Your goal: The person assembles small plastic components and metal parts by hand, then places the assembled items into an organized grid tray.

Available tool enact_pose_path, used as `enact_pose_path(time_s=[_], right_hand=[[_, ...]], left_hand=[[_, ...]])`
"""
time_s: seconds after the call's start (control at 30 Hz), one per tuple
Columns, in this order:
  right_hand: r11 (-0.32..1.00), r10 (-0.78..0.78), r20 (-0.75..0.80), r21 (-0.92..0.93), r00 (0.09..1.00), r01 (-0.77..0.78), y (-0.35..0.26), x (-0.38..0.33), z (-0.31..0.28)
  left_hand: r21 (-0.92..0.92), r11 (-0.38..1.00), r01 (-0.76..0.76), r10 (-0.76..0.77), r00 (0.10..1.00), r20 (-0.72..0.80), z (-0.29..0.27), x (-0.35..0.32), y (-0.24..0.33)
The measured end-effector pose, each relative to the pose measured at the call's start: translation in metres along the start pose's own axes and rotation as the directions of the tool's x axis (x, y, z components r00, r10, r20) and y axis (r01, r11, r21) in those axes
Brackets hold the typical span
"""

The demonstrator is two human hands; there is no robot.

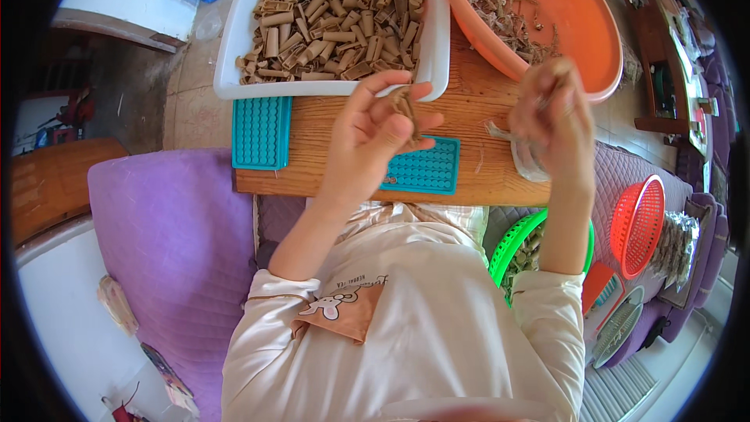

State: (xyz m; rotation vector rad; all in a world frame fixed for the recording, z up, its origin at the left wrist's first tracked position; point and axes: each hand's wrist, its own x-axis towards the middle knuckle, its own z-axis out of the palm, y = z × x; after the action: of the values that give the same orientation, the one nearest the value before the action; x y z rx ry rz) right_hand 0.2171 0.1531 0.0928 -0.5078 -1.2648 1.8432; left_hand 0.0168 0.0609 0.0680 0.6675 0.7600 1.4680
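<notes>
Above the wooden table (312, 141), my left hand (367, 125) is closed around a small brown curved piece (405, 109), thumb on its near side and some fingertips spread. It resembles the many tan half-tube pieces (336, 23) heaped in the white tray (332, 89) beyond. My right hand (555, 113) is raised in front of the orange basin (590, 39). Its fingers are pinched together and blurred, and what they hold cannot be made out. Below the left hand lies a teal molded tray (430, 166). A clear plastic container (530, 162) is partly hidden by the right hand.
Another teal tray (260, 133) lies at the table's left edge. Dry, stringy scraps (508, 19) lie in the basin. A green basket (500, 254) with pieces in it and a red basket (639, 227) are at the right. A purple seat (172, 227) borders the left.
</notes>
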Motion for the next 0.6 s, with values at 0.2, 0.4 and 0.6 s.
enact_pose_path(time_s=[0.2,0.4,0.6], right_hand=[[0.929,0.156,-0.082,-0.327,0.984,-0.174,0.025,-0.028,0.065],[0.811,0.107,-0.084,-0.568,0.991,-0.136,0.029,-0.043,0.077],[0.972,0.196,-0.077,0.147,0.978,-0.183,0.043,-0.047,0.075]], left_hand=[[-0.002,0.989,-0.150,0.150,0.988,0.036,0.002,-0.020,-0.018],[0.053,0.984,-0.172,0.174,0.984,-0.024,0.007,-0.036,-0.014],[0.344,0.909,-0.235,0.227,0.972,0.063,0.001,-0.052,-0.015]])
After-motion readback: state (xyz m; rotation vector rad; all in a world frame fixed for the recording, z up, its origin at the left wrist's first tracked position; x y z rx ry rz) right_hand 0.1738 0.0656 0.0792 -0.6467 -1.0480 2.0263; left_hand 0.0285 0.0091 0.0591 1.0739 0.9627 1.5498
